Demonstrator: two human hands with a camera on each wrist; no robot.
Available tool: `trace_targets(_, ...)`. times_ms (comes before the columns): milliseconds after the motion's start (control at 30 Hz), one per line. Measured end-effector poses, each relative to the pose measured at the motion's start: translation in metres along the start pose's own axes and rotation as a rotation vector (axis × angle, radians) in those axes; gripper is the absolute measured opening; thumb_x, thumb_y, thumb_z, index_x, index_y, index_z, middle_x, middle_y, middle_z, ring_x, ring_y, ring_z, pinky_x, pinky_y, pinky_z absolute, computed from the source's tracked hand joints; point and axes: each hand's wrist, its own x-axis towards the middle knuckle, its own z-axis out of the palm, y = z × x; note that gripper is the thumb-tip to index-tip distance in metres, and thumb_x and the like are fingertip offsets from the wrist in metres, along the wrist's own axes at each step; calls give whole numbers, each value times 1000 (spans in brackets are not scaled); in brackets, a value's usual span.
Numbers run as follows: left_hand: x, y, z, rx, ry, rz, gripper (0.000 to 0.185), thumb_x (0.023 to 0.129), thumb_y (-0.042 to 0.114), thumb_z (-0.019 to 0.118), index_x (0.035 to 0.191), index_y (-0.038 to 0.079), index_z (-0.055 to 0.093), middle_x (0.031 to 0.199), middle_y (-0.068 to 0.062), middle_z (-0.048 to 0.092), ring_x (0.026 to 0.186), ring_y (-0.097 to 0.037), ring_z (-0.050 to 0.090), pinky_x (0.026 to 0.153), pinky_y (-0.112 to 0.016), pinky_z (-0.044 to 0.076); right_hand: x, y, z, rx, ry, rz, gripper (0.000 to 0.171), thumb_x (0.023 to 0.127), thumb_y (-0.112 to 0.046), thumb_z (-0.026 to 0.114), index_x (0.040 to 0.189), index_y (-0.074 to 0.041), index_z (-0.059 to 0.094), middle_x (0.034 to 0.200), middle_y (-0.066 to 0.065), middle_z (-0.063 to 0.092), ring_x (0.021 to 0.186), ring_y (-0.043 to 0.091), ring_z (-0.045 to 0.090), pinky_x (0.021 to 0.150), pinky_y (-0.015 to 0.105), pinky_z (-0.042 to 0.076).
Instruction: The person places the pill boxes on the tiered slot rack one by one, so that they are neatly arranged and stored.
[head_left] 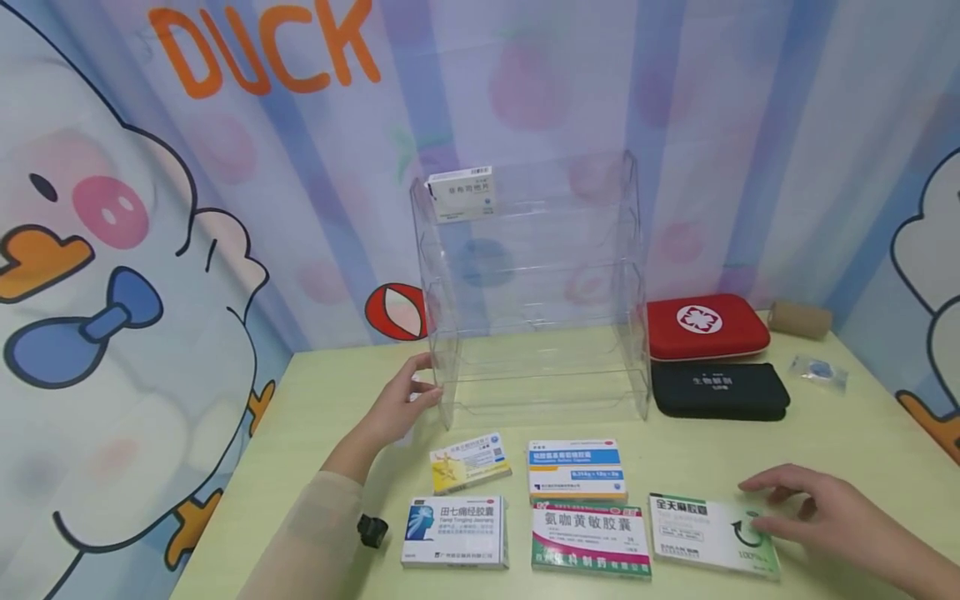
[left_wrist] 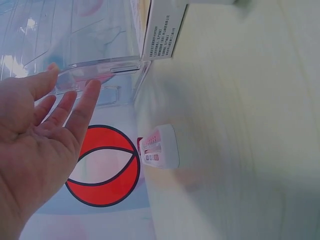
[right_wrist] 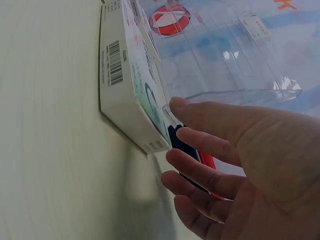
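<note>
Your right hand [head_left: 813, 508] lies nearest you, by the table's front right edge, fingers straight and relaxed; its fingertips [right_wrist: 176, 104] touch the right end of the white-and-green medicine box [head_left: 712, 533] and grip nothing. That box lies flat, its long axis running along the front edge, so it stretches leftward from your fingers toward the other boxes. It is the rightmost of the front row, just beside the green-and-pink box [head_left: 591, 539], with the white-and-blue box [head_left: 454, 532] further left. Behind these lie a small yellow box [head_left: 469, 461] and a blue-and-orange box [head_left: 576, 469]. Farther back, your left hand [head_left: 399, 400] is open too, fingers extended against the lower left corner of the clear acrylic rack [head_left: 534, 283], holding nothing. One white box [head_left: 461, 194] sits on the rack's top tier. Your right hand is much the nearer to the white-and-green box.
</note>
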Motion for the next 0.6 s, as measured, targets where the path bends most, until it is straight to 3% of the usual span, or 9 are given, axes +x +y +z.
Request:
trace_targets(267, -2, 3, 2, 18, 5, -10, 59, 105, 16, 61, 157, 15, 34, 160, -14, 41, 127, -32, 61, 102, -49, 53, -7, 3, 3, 8, -56, 75, 64, 81, -43, 86, 132, -7, 68, 119, 1, 70, 97, 17, 57, 71, 23, 50)
trace_targets(600, -2, 5, 2, 14, 6, -9, 60, 104, 12, 62, 157, 16, 33, 160, -14, 40, 127, -33, 60, 101, -49, 54, -12, 3, 8, -22, -56, 58, 62, 80, -48, 85, 128, -12, 70, 118, 1, 65, 96, 17, 56, 68, 23, 48)
